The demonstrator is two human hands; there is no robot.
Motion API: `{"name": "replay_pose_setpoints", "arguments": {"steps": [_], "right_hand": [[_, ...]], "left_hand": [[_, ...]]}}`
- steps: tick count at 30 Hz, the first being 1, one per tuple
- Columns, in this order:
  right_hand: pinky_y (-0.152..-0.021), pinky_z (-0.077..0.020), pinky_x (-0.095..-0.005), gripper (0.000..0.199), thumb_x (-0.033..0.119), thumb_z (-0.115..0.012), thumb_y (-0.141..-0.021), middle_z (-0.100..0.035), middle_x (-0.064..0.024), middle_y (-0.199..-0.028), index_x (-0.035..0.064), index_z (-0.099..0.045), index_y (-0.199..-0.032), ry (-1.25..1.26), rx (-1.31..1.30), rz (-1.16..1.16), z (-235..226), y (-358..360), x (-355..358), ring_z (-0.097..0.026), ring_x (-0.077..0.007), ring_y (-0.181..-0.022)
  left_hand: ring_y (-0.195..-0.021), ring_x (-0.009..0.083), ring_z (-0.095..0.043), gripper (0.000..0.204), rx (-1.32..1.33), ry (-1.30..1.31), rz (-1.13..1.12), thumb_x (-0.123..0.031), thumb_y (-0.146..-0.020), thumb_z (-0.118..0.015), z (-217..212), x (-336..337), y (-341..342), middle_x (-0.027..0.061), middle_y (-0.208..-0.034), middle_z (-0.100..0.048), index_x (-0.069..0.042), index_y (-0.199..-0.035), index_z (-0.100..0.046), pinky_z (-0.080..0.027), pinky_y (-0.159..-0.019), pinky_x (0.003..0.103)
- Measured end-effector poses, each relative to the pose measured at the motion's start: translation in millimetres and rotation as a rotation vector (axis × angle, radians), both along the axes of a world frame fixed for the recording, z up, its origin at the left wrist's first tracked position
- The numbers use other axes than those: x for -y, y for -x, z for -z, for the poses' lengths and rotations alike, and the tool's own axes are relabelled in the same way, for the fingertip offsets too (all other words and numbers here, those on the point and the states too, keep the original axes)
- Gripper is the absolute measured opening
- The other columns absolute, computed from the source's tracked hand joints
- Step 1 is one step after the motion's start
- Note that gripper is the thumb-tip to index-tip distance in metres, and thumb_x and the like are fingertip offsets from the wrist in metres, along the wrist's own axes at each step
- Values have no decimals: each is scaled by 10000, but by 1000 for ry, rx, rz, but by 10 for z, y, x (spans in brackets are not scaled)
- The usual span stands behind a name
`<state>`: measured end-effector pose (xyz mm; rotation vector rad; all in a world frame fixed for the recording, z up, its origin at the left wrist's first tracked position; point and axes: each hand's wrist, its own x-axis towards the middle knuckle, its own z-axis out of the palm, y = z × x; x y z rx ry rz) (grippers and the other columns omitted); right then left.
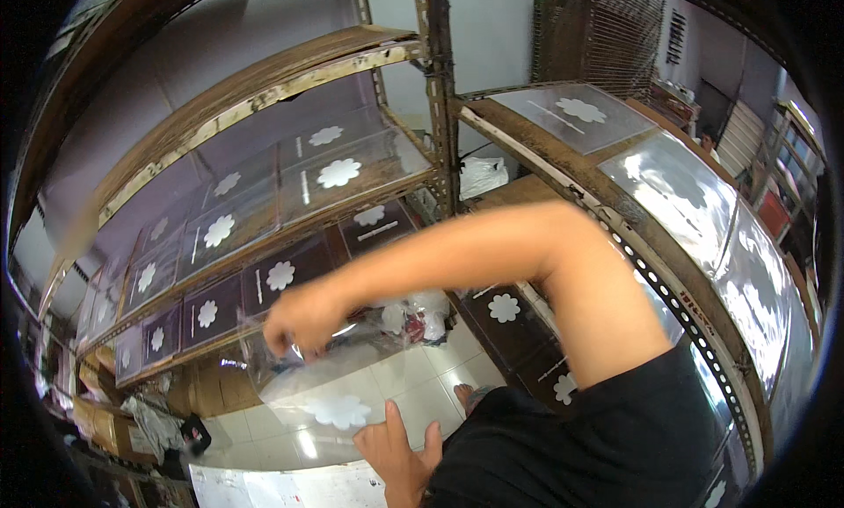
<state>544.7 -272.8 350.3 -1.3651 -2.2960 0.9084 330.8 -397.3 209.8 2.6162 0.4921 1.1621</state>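
Note:
A clear plastic sheet (294, 398) with a white flower shape on it hangs in front of me, over the tiled floor. Reaching across from the right, my right hand (308, 319) is closed on the sheet's far edge, slightly blurred. Close to the near side of the sheet, by the flower, is my left hand (396, 451), its index finger and thumb stretched apart. Whether the left hand touches the sheet, I cannot tell. Just beyond my right hand, similar clear flower-printed sheets (280, 276) lie in rows on the lower shelf.
A slotted metal rack (431, 95) with wooden shelves stands ahead and left. Another rack (527, 147) on the right carries more sheets. Below me is a white board (290, 489). Cardboard boxes (105, 427) and plastic bags (426, 319) sit low down. A person (708, 140) appears far right.

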Motion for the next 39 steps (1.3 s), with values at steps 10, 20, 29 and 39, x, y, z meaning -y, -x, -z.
{"name": "replay_pose_setpoints", "arguments": {"steps": [10,20,29,39], "right_hand": [[-879,-578,-329,250,114,-620,-939,-645,-108,-1077,11,-588,-1164,-107,80,921,-2288,-2463,1834,-693,-215,-979],[-538,-492,-334,347,-21,-578,-715,-645,-108,-786,-3,-598,-1061,-31,221,1427,-2071,-4654,3597,-611,-185,-622],[-488,-493,-365,140,8,-573,-739,-671,-92,-698,31,-678,-828,87,472,1623,-1226,-5572,4098,-633,-185,-580],[-543,-495,-406,87,35,-635,-671,-696,-107,-684,43,-693,-736,-47,731,1588,-968,-6163,4507,-648,-203,-587]], "left_hand": [[-652,230,-454,438,15,169,-121,-176,-811,-691,507,-414,-248,42,-693,-457,-4,-1206,-611,-322,-690,396],[-721,262,-594,332,-378,383,-104,-196,-832,-697,1796,-508,-588,61,-715,-590,-11,-1107,-686,-407,-685,424],[-724,297,-671,344,-564,529,-2,-261,-848,-690,2502,-295,-918,105,-754,-678,-31,-1105,-697,-515,-705,448],[-824,359,-658,341,-548,613,3,-246,-890,-640,2475,-369,-1128,176,-883,-671,-1,-1125,-676,-525,-767,457]]}}
